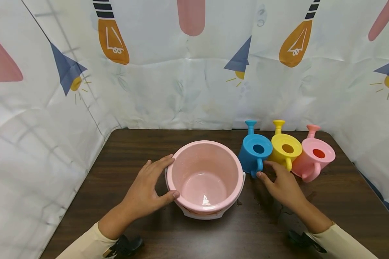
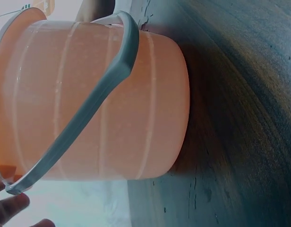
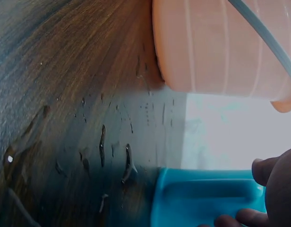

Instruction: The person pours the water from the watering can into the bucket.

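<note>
A pink bucket (image 1: 205, 207), its inside showing no contents, stands upright on the dark wooden table. My left hand (image 1: 146, 189) rests at its left rim, fingers and thumb spread apart, thumb tip over the rim. In the left wrist view, fingertips show by the end of the bucket's pale handle (image 2: 89, 109). My right hand (image 1: 283, 185) is beside the handle of a blue watering can (image 1: 247, 154), thumb and forefinger apart and close to that handle. The right wrist view has the thumb and several fingertips near the blue can (image 3: 202, 189).
A yellow watering can (image 1: 277, 153) and a pink watering can (image 1: 303, 165) stand in a row right of the blue one, spouts toward the back. Wet streaks (image 3: 103, 146) lie on the table (image 1: 139, 144). A white patterned cloth (image 1: 188, 90) hangs behind and beside the table.
</note>
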The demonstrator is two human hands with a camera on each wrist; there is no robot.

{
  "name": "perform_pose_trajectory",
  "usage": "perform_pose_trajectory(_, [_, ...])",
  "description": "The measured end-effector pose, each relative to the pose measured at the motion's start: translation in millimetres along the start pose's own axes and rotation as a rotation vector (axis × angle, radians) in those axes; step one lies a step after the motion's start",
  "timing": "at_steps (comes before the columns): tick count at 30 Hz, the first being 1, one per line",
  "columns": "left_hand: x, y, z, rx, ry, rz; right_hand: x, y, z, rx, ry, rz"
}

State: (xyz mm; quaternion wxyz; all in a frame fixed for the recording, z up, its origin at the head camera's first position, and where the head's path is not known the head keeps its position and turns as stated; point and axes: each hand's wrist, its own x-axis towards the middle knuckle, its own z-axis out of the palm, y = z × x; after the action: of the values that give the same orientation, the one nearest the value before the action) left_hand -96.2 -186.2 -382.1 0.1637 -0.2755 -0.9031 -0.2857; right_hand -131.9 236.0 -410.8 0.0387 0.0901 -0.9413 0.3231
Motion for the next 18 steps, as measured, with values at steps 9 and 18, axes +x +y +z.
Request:
perform_pose_trajectory(9, [-3.5,5.2,-0.3,-0.114,-0.059,-0.151,4.9,2.2,11.6,0.008,0.018,0.016])
perform_pose_trajectory(18, [-4.8,6.2,1.9,-0.172,-0.059,-0.185,4.3,4.4,18.2,0.026,0.046,0.020])
